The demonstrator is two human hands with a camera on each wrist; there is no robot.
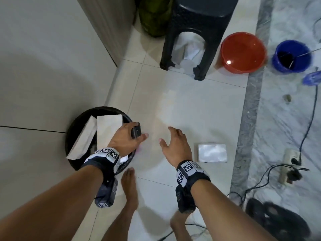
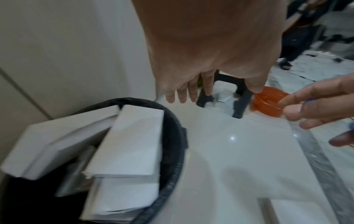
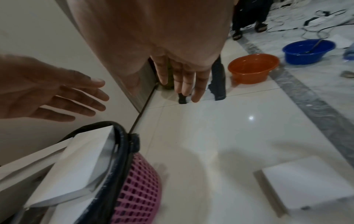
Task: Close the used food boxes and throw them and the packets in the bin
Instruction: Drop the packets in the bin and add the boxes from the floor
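A pink lattice bin (image 3: 138, 189) with a black liner (image 1: 78, 119) stands on the floor by the wall. Two closed white food boxes (image 1: 109, 129) (image 1: 85, 138) stick up out of it on end, also seen as boxes (image 2: 130, 144) from the left wrist. My left hand (image 1: 128, 136) hovers over the bin's right rim (image 2: 172, 121), fingers straight and holding nothing. My right hand (image 1: 172, 141) is spread open over bare tile between the bin and a third closed white box (image 1: 212, 153), which lies flat on the floor (image 3: 306, 184). I see no packets.
A black plastic stool (image 1: 199, 32), a red basin (image 1: 243, 51) and a blue basin (image 1: 291, 56) stand farther ahead. A power strip with cables (image 1: 290, 164) and dark sandals (image 1: 278, 221) lie at the right. My bare foot (image 1: 130, 185) is beside the bin.
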